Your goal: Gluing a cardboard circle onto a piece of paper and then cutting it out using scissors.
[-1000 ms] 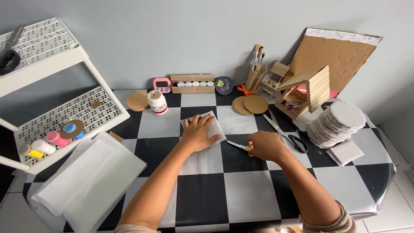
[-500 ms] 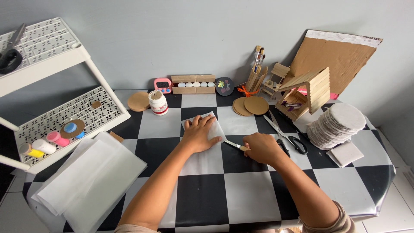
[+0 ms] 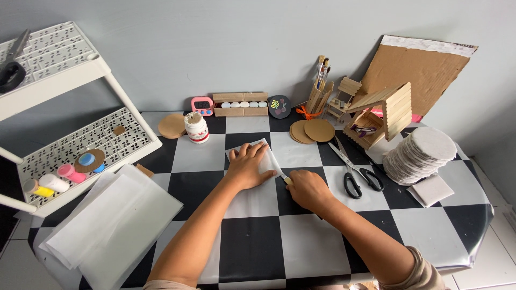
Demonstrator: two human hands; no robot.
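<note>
Since half a second ago, little has shifted: the right hand [image 3: 307, 189] still grips a small pale-handled blade tool [image 3: 285, 178], fingers curled shut around it, its tip against the translucent white paper sheet [image 3: 267, 161]. The left hand [image 3: 247, 166] stays spread flat, open and pressing that sheet onto the black-and-white chequered desk [image 3: 252, 244], at the desk's centre. At 3 o'clock from the right hand lie black-handled scissors [image 3: 356, 171]. At 11 o'clock from the left hand stands a white paint jar [image 3: 196, 128].
</note>
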